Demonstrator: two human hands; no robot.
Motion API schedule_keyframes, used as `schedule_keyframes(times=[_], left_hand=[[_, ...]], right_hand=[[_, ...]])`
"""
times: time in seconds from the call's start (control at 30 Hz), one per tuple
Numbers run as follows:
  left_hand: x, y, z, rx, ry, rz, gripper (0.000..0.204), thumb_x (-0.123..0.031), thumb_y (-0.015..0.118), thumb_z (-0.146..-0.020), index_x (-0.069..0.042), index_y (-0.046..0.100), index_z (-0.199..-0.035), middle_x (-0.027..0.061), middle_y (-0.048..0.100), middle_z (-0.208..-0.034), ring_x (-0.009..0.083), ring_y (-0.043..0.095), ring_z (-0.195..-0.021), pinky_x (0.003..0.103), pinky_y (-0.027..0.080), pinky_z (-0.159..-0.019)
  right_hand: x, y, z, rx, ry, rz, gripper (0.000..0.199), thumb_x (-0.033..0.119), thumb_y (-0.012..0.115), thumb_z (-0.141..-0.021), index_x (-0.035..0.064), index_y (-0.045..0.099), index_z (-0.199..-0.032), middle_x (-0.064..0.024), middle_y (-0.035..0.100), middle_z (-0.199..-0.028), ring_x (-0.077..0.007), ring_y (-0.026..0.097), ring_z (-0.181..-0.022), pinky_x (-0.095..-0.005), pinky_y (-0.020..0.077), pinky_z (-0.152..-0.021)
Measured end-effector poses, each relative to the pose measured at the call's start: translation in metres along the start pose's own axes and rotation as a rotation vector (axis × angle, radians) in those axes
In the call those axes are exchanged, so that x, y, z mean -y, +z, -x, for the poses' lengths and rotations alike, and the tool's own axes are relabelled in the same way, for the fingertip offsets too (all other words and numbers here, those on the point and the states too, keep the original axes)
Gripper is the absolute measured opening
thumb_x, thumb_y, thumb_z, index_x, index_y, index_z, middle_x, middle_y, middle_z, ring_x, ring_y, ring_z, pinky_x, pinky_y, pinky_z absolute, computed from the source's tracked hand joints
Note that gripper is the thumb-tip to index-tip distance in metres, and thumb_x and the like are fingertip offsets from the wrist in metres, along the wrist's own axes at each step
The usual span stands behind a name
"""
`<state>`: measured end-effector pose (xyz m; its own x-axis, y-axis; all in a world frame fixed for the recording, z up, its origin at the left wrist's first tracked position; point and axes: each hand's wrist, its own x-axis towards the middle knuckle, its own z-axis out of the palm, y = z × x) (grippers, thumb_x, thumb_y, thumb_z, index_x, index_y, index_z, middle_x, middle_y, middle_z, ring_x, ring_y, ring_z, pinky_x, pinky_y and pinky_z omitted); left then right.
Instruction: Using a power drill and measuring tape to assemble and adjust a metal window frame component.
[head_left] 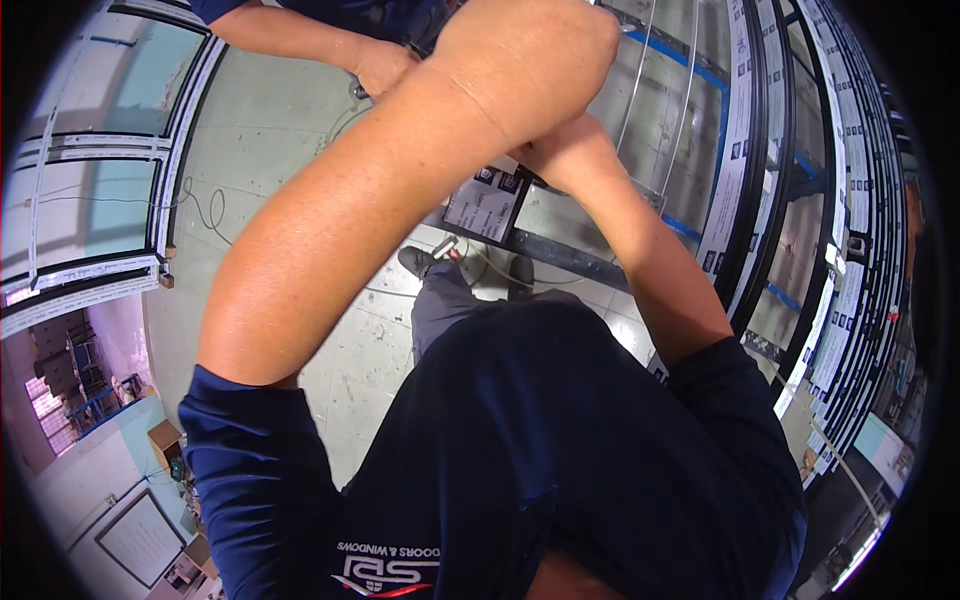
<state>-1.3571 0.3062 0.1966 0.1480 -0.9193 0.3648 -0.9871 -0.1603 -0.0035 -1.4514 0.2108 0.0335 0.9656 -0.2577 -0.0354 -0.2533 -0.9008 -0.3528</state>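
Note:
My left hand (545, 60) is raised at the top middle, close to the camera, with its fingers curled closed. A bit of metal (627, 29) shows at its far right edge, but what the hand holds is mostly hidden. Below and behind that wrist is my right hand (562, 152), its fingers covered by my left arm. Just under my right hand lies the end of a dark frame profile (483, 207) with white printed protective film.
A co-worker's hand (385, 68) is at the upper left. Film-covered frame profiles (735, 170) stand along the right, beside a blue metal rack (722, 120). Large framed panels (95, 215) are on the left. A cable (215, 212) and a small tool (446, 247) lie near my shoes (414, 262).

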Motion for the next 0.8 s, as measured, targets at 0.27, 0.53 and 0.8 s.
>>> schedule_keyframes(times=[0.27,0.53,0.8], left_hand=[[0.029,-0.007,-0.007,0.219,0.343,0.103,0.015,-0.016,0.072,-0.081,-0.001,0.072,-0.082,0.0203,0.071,-0.072,0.0363,0.076,-0.072,0.047,0.061,-0.067],[0.055,-0.013,-0.032,0.359,0.622,0.473,0.012,-0.015,0.07,-0.085,-0.003,0.072,-0.089,0.018,0.073,-0.078,0.0369,0.075,-0.073,0.044,0.06,-0.066],[0.053,-0.001,-0.027,0.08,0.679,0.245,0.018,-0.015,0.081,-0.072,-0.01,0.066,-0.081,0.0043,0.07,-0.076,0.0275,0.076,-0.076,0.04,0.061,-0.066]], right_hand=[[-0.009,0.021,-0.001,-0.224,-0.174,-0.059,0.035,0.046,0.072,-0.099,0.0126,0.083,-0.095,-0.0126,0.08,-0.089,-0.0356,0.078,-0.088,-0.0496,0.0621,-0.08],[-0.019,0.027,-0.006,-0.303,-0.268,0.073,0.043,0.047,0.074,-0.099,0.0048,0.081,-0.098,-0.0156,0.077,-0.084,-0.0364,0.077,-0.085,-0.0485,0.0615,-0.079],[-0.008,0.006,-0.005,0.014,0.033,-0.121,0.077,0.047,0.084,-0.093,0.0123,0.058,-0.156,-0.0176,0.058,-0.159,-0.0365,0.051,-0.15,-0.0492,0.04,-0.125]])
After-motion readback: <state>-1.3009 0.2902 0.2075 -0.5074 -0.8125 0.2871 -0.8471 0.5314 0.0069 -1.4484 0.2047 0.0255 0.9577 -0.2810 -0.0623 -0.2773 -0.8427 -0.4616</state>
